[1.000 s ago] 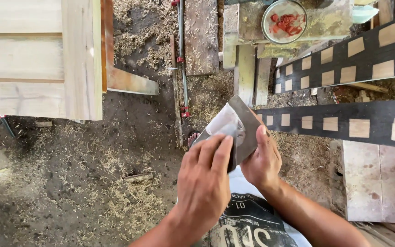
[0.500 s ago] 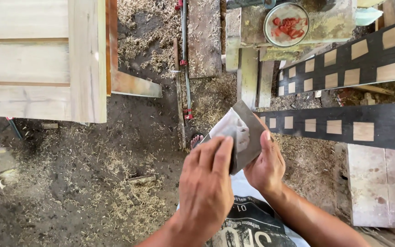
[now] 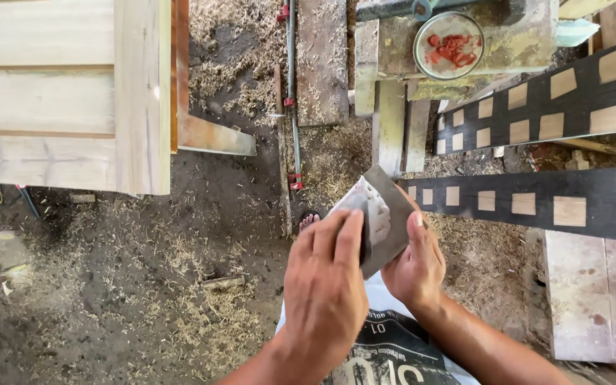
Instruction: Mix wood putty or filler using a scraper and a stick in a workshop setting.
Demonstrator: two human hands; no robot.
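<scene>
Head view showed the left hand pressed flat, fingers together, on a grey sheet of sandpaper. Right hand gripped the dark wooden piece under that sheet, above the floor with sawdust, near a black patterned board.

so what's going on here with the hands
A person holds a flat dark grey wooden piece up in both hands over a sawdust-strewn dirt floor. The right hand grips it from the side and below, while the left hand presses a pale sheet of sandpaper against its face. Two long black strips with light wooden squares lie to the right.
</scene>
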